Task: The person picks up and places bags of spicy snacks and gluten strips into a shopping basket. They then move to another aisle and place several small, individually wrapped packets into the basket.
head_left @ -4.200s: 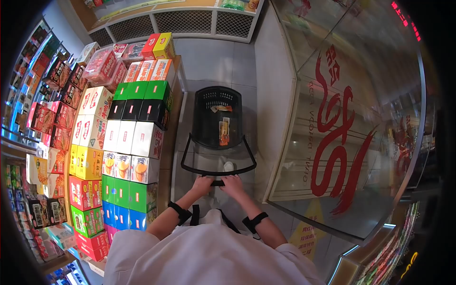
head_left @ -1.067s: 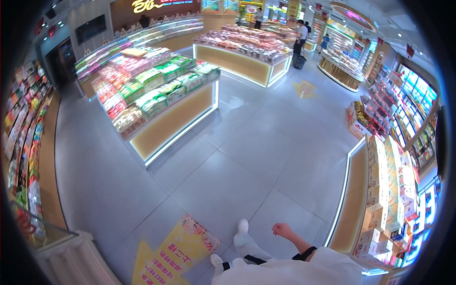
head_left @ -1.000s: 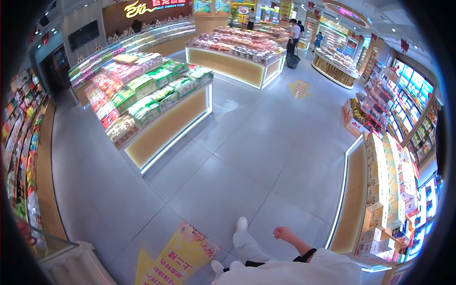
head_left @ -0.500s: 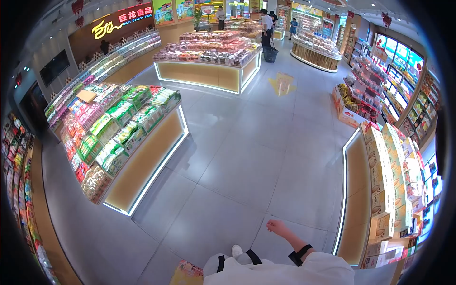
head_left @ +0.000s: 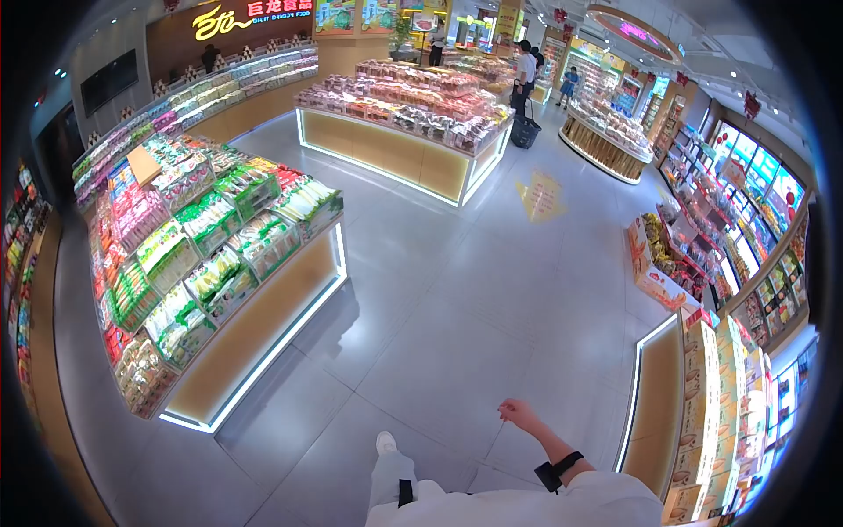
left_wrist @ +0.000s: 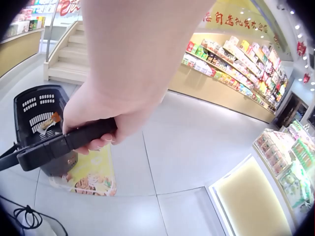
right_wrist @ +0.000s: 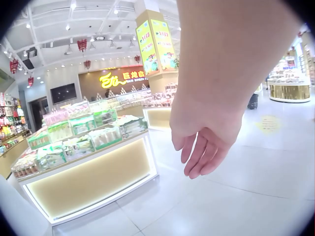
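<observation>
In the left wrist view my left hand (left_wrist: 110, 115) grips the handle (left_wrist: 49, 150) of a black plastic shopping basket (left_wrist: 30, 93). The basket is at the left of that view, with small snack packets (left_wrist: 49, 123) inside. The head view shows neither the left hand nor the basket. My right hand (head_left: 520, 413) hangs over the floor in front of me, holding nothing. In the right wrist view its fingers (right_wrist: 209, 157) hang down, loosely curled.
A lit display counter (head_left: 263, 329) piled with green snack packs stands at left; another counter (head_left: 386, 154) is farther ahead. Boxed goods (head_left: 694, 395) line the right side. Two people (head_left: 525, 70) stand by a black basket (head_left: 525, 132). Wooden stairs (left_wrist: 69, 61) appear in the left wrist view.
Some seconds ago both hands were on the basket handle beside stacked boxes; now the right hand is off it. Over the last second the view has advanced, bringing the left counter nearer.
</observation>
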The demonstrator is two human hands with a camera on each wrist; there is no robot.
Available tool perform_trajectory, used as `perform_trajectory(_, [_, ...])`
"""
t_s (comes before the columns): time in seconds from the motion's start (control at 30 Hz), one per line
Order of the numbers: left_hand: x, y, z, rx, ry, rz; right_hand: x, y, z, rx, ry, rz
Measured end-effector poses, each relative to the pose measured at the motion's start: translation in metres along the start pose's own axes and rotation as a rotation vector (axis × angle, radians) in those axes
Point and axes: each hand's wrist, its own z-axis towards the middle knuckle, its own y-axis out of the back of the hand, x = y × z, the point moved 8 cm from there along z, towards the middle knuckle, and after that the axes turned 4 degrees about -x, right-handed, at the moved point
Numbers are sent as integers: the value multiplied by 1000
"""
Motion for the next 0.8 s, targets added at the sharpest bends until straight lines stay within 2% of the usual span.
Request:
perform_trajectory(0.2, [-132,-51,55,27,-52,9,59,50,117,-48,-9,28])
perform_trajectory(0.37, [-220,-102,72,38,-82,9,91,57,207,5,-8,31])
perform_trajectory(0.53, [-270,-171,85,6,-50,-6,86,63,317,91,-26,-29])
perform_trajectory(0.63, [-287,-224,86,-26,-10,-5,93,86,397,105,91,87])
perform_trajectory(0.8, [-323,-301,65,-77,48,-28,110,140,512,112,113,105])
